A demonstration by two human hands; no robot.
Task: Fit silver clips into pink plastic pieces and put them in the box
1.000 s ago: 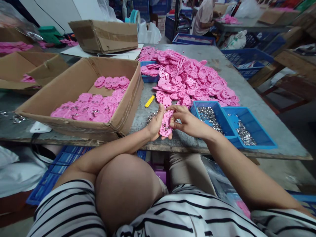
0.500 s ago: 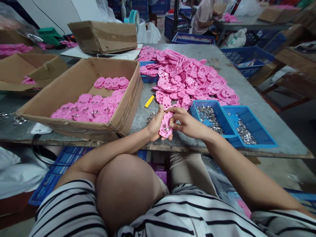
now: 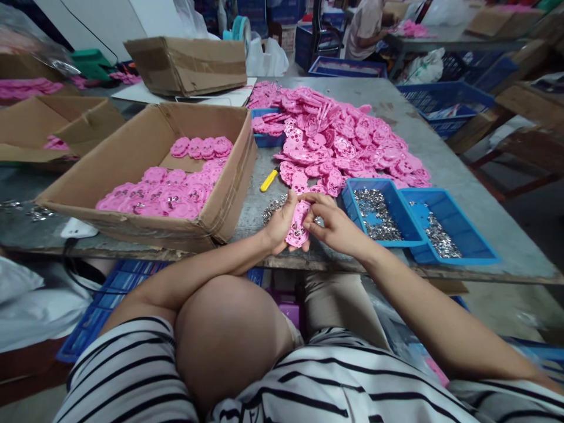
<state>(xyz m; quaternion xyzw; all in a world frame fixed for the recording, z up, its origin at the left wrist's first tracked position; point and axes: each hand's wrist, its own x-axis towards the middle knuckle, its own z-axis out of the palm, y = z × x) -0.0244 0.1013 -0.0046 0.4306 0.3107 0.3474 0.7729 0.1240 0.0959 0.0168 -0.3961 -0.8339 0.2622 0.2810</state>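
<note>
A pink plastic piece (image 3: 298, 226) with small metal parts near its lower end lies in my left hand (image 3: 282, 226), fingers curled beneath and thumb along its side. My right hand (image 3: 330, 220) is closed at the piece's right edge, its fingertips bent against the upper part. Whether a small metal part sits between those fingertips is too small to tell. Just beyond my hands is a big heap of similar pink pieces (image 3: 348, 138). Loose small metal parts (image 3: 274, 207) lie on the table left of my fingers.
Right of my hands, two blue trays (image 3: 418, 238) (image 3: 484, 254) hold small metal parts. A cardboard box (image 3: 229, 200) with pink pieces stands at left. A yellow-handled tool (image 3: 268, 180) lies between box and heap. Another person (image 3: 363, 32) sits at the back.
The whole view has shifted slightly. My hands stay around the pink piece, with only a small shift of the right fingers.
</note>
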